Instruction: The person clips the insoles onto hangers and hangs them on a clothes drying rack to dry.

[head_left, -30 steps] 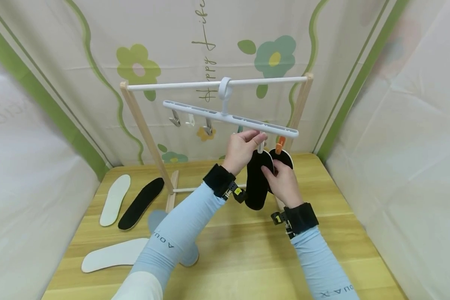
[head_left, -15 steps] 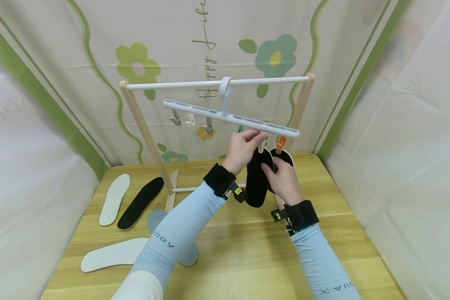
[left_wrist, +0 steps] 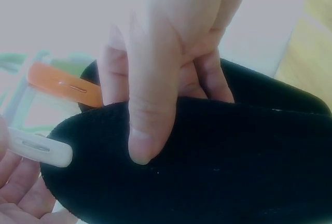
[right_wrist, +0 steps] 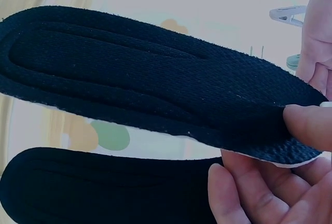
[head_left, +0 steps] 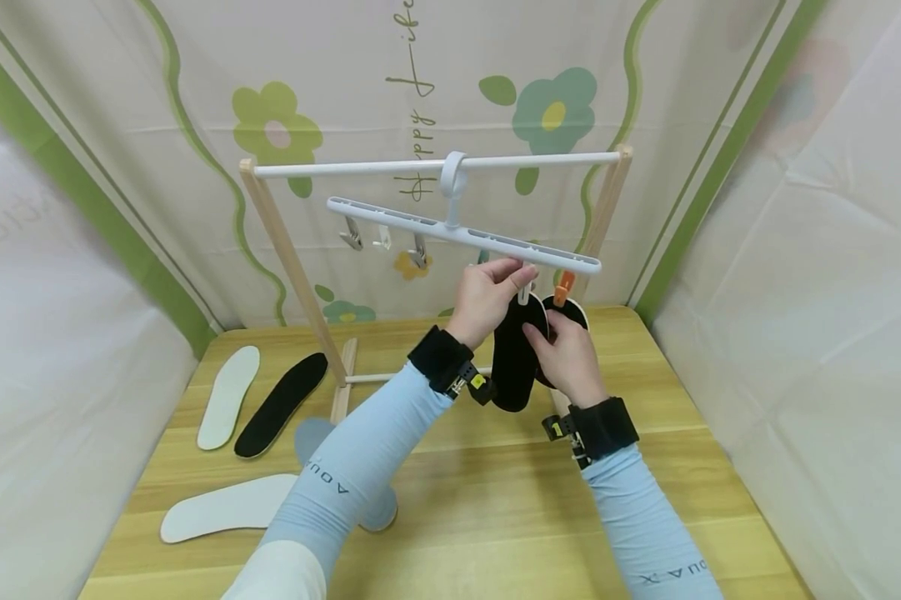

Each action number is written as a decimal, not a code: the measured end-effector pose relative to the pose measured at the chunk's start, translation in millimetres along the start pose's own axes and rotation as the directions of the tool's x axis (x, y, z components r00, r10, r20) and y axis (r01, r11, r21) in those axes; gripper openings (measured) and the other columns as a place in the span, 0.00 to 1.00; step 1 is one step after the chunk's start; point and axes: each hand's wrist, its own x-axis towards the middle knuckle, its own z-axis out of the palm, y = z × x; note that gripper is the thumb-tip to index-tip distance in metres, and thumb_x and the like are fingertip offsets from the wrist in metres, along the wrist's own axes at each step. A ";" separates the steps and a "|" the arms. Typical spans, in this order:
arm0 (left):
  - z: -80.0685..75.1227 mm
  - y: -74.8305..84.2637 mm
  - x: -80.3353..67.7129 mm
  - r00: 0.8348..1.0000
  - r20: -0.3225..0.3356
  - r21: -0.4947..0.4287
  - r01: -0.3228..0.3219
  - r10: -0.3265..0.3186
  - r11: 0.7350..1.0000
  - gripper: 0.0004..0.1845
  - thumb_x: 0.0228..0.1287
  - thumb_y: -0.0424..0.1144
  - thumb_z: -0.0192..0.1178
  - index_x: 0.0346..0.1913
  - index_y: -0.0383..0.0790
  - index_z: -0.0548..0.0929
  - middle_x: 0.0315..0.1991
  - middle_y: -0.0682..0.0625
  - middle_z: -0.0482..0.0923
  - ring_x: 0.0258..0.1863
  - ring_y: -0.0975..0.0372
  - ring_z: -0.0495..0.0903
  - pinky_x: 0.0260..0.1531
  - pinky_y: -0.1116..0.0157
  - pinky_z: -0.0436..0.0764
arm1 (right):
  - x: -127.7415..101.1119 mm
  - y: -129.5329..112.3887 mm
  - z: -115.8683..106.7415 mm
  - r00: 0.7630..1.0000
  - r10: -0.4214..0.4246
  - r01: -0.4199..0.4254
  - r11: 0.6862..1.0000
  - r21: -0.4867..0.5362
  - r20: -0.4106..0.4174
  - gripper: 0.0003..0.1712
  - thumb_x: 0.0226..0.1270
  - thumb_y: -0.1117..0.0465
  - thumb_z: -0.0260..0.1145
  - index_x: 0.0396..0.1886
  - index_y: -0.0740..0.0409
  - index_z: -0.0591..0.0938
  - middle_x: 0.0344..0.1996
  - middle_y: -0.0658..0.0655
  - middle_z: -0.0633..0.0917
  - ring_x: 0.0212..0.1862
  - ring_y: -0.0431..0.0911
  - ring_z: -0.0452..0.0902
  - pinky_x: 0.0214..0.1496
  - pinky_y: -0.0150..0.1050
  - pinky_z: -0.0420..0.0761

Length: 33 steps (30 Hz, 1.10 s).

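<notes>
My left hand pinches a white clip under the right half of a pale hanger. The clip's tip lies over the top end of a black insole, seen large in the left wrist view. With thumb in front and fingers behind, my right hand grips that insole near its upper end. Behind it a second black insole hangs from an orange clip at the hanger's right end. Metal clips and a white one hang on the left half.
The hanger hooks over the white bar of a wooden-legged rack. On the wooden table at left lie a pale green insole, a black insole, a white insole and a grey insole, partly hidden by my left arm.
The gripped black insole has risen slightly toward the hanger. Both hands keep nearly the same place and hold.
</notes>
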 end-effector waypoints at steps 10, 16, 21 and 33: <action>2.3 -4.0 -0.1 0.999 -0.004 -0.005 0.050 -0.050 0.999 0.19 0.66 0.47 0.65 0.54 0.39 0.86 0.44 0.53 0.86 0.48 0.65 0.82 0.54 0.64 0.78 | 1.9 4.4 1.5 0.998 0.052 -0.053 0.998 0.045 0.029 0.12 0.73 0.54 0.63 0.39 0.60 0.81 0.31 0.58 0.84 0.34 0.51 0.78 0.35 0.44 0.74; 2.0 -5.9 0.0 0.999 -0.006 0.004 0.053 -0.053 0.999 0.21 0.66 0.48 0.64 0.57 0.39 0.84 0.47 0.52 0.86 0.51 0.65 0.81 0.55 0.63 0.78 | 4.7 8.1 4.4 0.997 0.071 -0.073 0.996 0.057 0.035 0.13 0.73 0.54 0.63 0.40 0.60 0.80 0.28 0.58 0.81 0.31 0.51 0.74 0.33 0.43 0.72; 1.5 -4.3 -0.6 0.998 -0.009 0.030 0.054 -0.054 0.998 0.22 0.67 0.48 0.64 0.59 0.41 0.83 0.50 0.51 0.85 0.52 0.64 0.81 0.55 0.63 0.78 | 8.1 11.4 9.1 0.997 0.058 -0.061 0.995 0.072 0.043 0.12 0.73 0.56 0.63 0.40 0.62 0.81 0.32 0.59 0.85 0.33 0.52 0.77 0.36 0.44 0.75; -0.6 -4.5 -1.8 0.999 -0.001 0.105 0.051 -0.051 0.993 0.24 0.70 0.48 0.61 0.63 0.40 0.80 0.54 0.50 0.83 0.54 0.63 0.80 0.55 0.64 0.78 | 11.7 21.7 21.3 0.996 0.078 -0.081 0.994 0.075 0.045 0.12 0.72 0.56 0.64 0.39 0.62 0.81 0.34 0.61 0.86 0.35 0.53 0.79 0.38 0.45 0.76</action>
